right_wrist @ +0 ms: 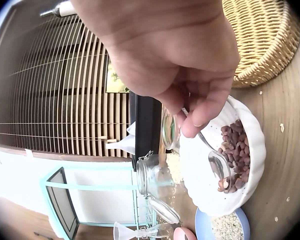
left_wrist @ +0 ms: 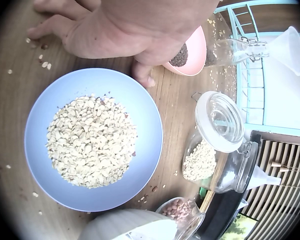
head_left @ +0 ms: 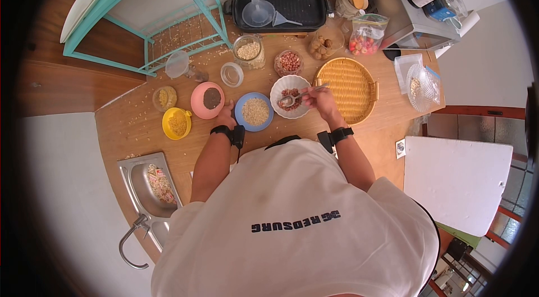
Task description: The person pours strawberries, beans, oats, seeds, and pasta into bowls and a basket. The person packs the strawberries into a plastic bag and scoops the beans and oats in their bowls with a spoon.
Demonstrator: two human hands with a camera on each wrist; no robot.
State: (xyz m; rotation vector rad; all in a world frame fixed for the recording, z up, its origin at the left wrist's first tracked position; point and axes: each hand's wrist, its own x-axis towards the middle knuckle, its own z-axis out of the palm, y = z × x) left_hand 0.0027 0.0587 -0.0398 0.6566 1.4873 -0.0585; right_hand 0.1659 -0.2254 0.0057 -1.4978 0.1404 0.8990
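My right hand (head_left: 324,102) pinches the handle of a metal spoon (right_wrist: 220,165). The spoon's head lies over reddish-brown peanuts (right_wrist: 238,150) in a white fluted bowl (right_wrist: 202,180). My left hand (left_wrist: 125,30) rests on the tabletop with its fingers spread, holding nothing. It lies between a pink bowl (head_left: 199,110) of small dark seeds and a blue bowl (left_wrist: 40,125) filled with oat flakes (left_wrist: 92,140).
Right of the white bowl lies a round wicker tray (head_left: 375,91). Behind stand an oat jar (head_left: 249,52), a peanut jar (head_left: 289,63) and a black pan (head_left: 303,7). A yellow bowl (head_left: 166,130) sits left, near the sink (head_left: 132,176). Loose flakes dot the wooden table (head_left: 135,111).
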